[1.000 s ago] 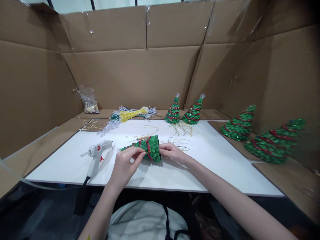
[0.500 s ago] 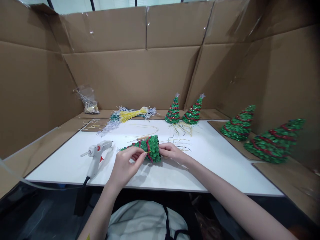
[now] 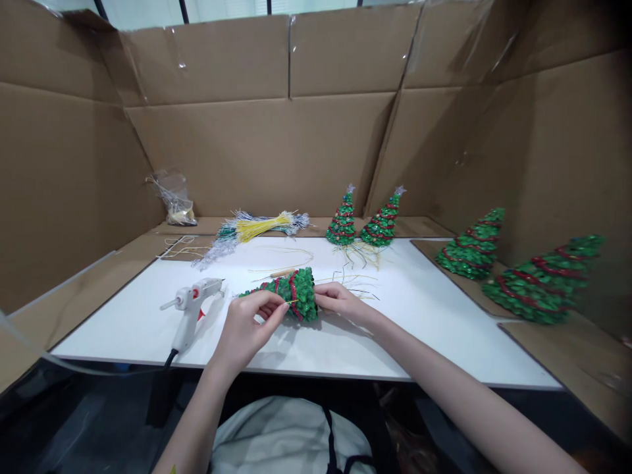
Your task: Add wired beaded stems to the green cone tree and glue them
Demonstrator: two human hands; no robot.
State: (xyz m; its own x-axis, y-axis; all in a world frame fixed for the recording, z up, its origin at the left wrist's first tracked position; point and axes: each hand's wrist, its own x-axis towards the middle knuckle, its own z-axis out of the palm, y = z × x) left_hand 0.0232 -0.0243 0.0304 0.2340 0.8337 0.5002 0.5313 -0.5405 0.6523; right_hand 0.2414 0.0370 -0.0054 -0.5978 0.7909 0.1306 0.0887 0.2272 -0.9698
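A small green Christmas tree [image 3: 305,301] with red garland lies on its side above the white board, its base toward the right. My right hand [image 3: 338,299] grips it at the base; those fingertips are partly hidden behind the tree's edge. My left hand [image 3: 257,320] pinches a thin yellow stem [image 3: 292,301] between thumb and forefinger, with its end against the tree's lower rows. The tree's tip is partly covered by my left hand. Just behind the tree lies a wooden-handled tool [image 3: 282,272].
A white glue gun [image 3: 190,313] stands at the left, its cord running off the front edge. Bundled yellow stems [image 3: 264,226] lie at the back beside a plastic bag [image 3: 175,201]. Decorated trees [image 3: 340,220] stand behind, and more green trees [image 3: 471,245] at the right. Cardboard walls [image 3: 257,151] surround the board.
Almost nothing differs. The yellow stem in my left hand sits slightly closer against the tree; my right hand keeps its place at the base.
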